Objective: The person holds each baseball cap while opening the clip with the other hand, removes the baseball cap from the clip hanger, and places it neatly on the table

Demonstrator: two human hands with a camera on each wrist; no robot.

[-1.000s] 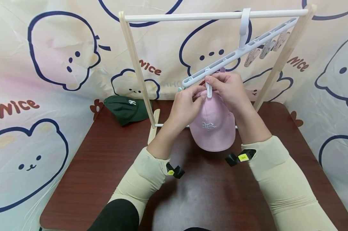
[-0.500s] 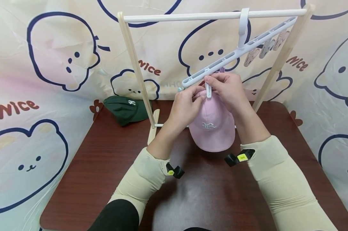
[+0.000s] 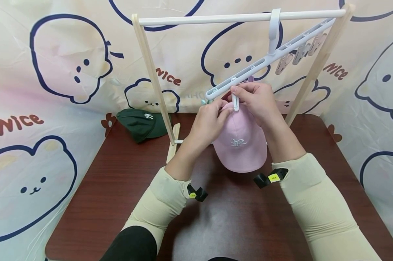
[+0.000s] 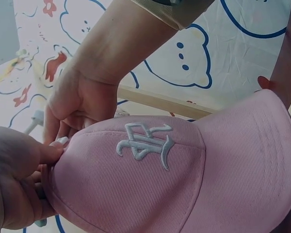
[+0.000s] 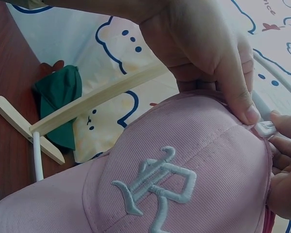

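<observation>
A pink baseball cap [image 3: 238, 154] with white embroidered lettering hangs brim down beneath the white hanger bar [image 3: 248, 69]. My left hand [image 3: 209, 117] pinches the top of the crown, its thumb [image 5: 250, 114] on the outer fabric. My right hand [image 3: 258, 101] pinches a white clip [image 3: 236, 102] hanging from the bar. In the right wrist view the clip's lower end meets the cap's edge beside the left thumb. The inside of the cap is hidden, and its edge covers some of the fingers in both wrist views.
The hanger hooks over a white rod [image 3: 203, 19] on a wooden stand [image 3: 154, 76]. Several empty clips [image 3: 301, 54] dangle at the bar's far right end. A dark green cap [image 3: 142, 123] lies at the back left of the brown table [image 3: 124, 188]. A patterned cloth stands behind.
The pink cap has turned a little, its lettering shifting slightly right. My left fingers have moved slightly at the crown. The right hand keeps its place on the clip.
</observation>
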